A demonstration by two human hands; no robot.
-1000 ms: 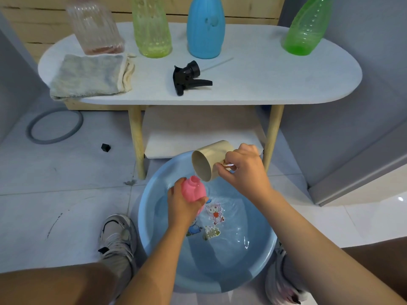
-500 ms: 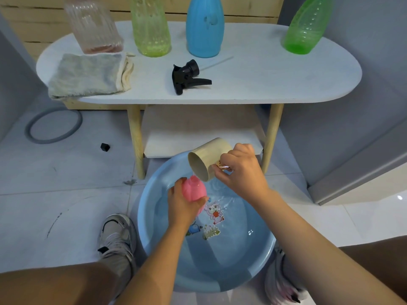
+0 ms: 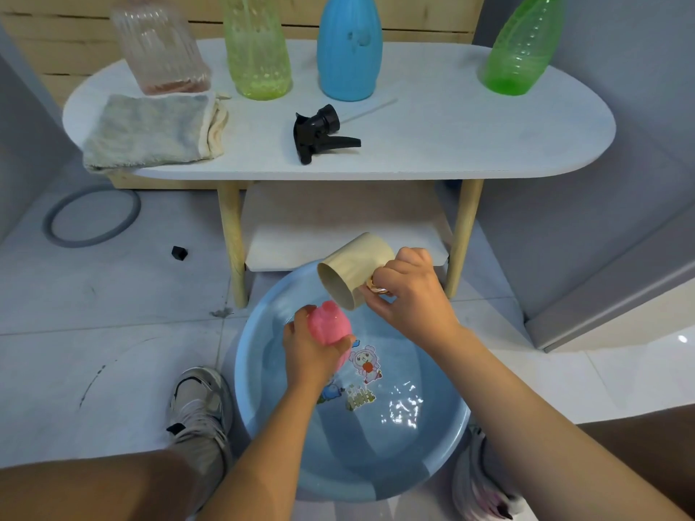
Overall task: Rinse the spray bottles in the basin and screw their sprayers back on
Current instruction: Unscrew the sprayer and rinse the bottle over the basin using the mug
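**Four bottles waiting, one in the rinse**

Four spray bottles stand at the back of the worktop (image 3: 451, 144) with their tops cut off by the frame, so we cannot tell whether they carry sprayers: a clear ribbed bottle (image 3: 160, 47), a yellow-green bottle (image 3: 257, 50), a blue bottle (image 3: 349, 50) and a green bottle (image 3: 522, 47). One black sprayer (image 3: 319, 135) lies loose in front of the blue bottle, beside a folded cloth (image 3: 154, 133). We judge the job to be early: the pink bottle (image 3: 330, 325) is mid-rinse and its sprayer is not yet screwed on.

Our left hand (image 3: 312, 351) wraps the pink bottle over the blue basin (image 3: 263, 408), which sits on the floor below the worktop and holds water. Our right hand (image 3: 410, 295) grips the handle of a cream cup (image 3: 353, 268), tipped with its mouth just above the bottle's neck. Whether water is running we cannot tell.
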